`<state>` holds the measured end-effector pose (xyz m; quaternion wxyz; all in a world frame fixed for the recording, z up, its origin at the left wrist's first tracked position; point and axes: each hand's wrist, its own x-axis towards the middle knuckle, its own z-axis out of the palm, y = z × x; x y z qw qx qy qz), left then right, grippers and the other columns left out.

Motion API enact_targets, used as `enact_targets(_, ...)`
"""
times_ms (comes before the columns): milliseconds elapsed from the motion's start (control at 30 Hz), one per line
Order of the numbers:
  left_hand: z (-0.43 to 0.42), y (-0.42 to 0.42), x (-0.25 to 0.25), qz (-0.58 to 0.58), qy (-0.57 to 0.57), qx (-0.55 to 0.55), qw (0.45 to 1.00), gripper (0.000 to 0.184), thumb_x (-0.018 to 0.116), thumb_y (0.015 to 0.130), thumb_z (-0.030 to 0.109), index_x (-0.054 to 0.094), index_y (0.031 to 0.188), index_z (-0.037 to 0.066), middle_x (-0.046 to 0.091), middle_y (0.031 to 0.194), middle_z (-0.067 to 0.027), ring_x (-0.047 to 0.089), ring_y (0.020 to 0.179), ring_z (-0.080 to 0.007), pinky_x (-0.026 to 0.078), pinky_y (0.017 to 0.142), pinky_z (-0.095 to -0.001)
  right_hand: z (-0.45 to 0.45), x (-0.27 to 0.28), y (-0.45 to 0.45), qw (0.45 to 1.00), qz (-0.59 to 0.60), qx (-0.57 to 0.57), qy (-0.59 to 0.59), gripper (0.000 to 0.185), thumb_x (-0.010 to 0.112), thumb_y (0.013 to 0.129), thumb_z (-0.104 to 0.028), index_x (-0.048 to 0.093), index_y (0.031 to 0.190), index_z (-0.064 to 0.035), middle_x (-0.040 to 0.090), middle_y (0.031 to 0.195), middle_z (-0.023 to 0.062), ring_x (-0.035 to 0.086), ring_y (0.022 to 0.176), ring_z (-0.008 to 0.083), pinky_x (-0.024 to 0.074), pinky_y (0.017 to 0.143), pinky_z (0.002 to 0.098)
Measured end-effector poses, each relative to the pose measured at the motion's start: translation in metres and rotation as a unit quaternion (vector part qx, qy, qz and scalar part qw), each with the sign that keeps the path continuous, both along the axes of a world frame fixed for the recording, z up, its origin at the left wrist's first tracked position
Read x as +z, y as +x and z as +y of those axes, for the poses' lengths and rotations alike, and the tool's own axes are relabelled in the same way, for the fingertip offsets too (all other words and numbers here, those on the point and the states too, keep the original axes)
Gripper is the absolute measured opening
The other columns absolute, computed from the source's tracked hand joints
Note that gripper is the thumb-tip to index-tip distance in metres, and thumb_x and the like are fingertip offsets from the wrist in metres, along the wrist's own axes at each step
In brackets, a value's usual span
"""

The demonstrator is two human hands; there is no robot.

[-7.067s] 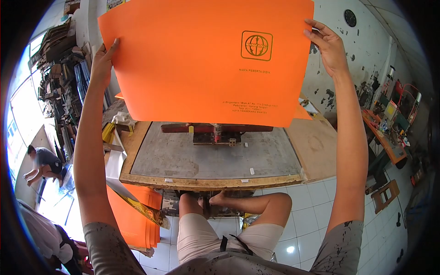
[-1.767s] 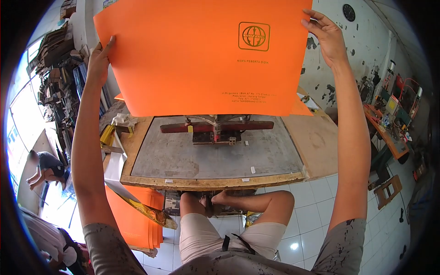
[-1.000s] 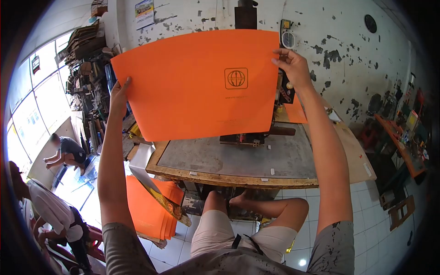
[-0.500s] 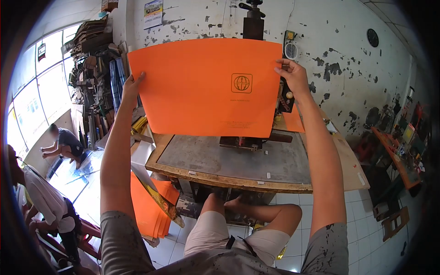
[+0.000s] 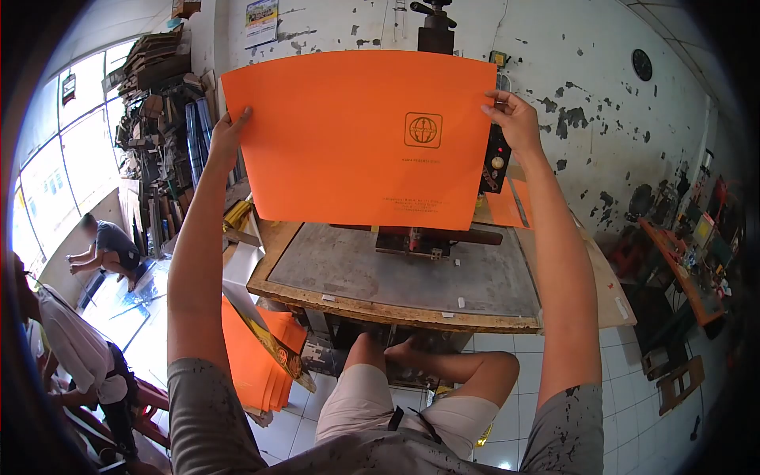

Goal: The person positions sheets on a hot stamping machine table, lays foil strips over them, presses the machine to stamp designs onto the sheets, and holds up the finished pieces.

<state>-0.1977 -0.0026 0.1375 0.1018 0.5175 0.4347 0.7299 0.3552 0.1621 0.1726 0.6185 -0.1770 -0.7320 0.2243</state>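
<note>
A large orange sheet (image 5: 332, 142) is held up before me, bearing a dark globe emblem in a square and small lines of print on its right part. My left hand (image 5: 229, 134) pinches its left edge, thumb on the front. At the right edge, my right hand (image 5: 513, 119) grips the sheet near the upper corner between thumb and fingers. Behind and below the sheet stands a press machine (image 5: 416, 241), mostly hidden, over a grey-topped worktable (image 5: 340, 273) with a worn wooden rim.
Several orange sheets (image 5: 245, 356) are stacked low at the left, beside a gold foil strip (image 5: 273, 348). More orange paper (image 5: 503, 207) lies right of the press. Small white pieces (image 5: 461, 302) sit on the worktable. Two people are at the left, one crouching (image 5: 115, 249), one nearer (image 5: 75, 332).
Both hands have raised the orange sheet a little, and its right edge has shifted slightly right. Both hands keep their hold.
</note>
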Motion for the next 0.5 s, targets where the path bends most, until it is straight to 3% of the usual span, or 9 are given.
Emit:
enact_targets(300, 0.01, -0.009, -0.002, 0.009, 0.012, -0.014, 1.0, 0.058, 0.077, 0.094, 0.041, 0.063, 0.132, -0.001, 0.071, 0.121, -0.0089, 0.068, 0.111, -0.0189, 0.052, 0.099, -0.0355, -0.007, 0.004, 0.004, 1.0, -0.009, 0.0, -0.012, 0.027, 0.076, 0.091, -0.003, 0.072, 0.118, -0.0021, 0.075, 0.1, 0.0021, 0.066, 0.09, 0.007, 0.052, 0.081, 0.023)
enact_targets(500, 0.01, -0.005, -0.003, 0.009, -0.012, 0.001, 1.0, 0.055, 0.071, 0.099, 0.041, 0.06, 0.137, 0.002, 0.069, 0.123, -0.0056, 0.065, 0.11, -0.0155, 0.049, 0.099, -0.0325, -0.015, 0.005, 0.005, 1.0, -0.012, 0.001, -0.011, 0.027, 0.076, 0.092, -0.004, 0.072, 0.118, -0.0023, 0.075, 0.102, 0.0032, 0.068, 0.095, 0.0085, 0.0533, 0.084, 0.0239)
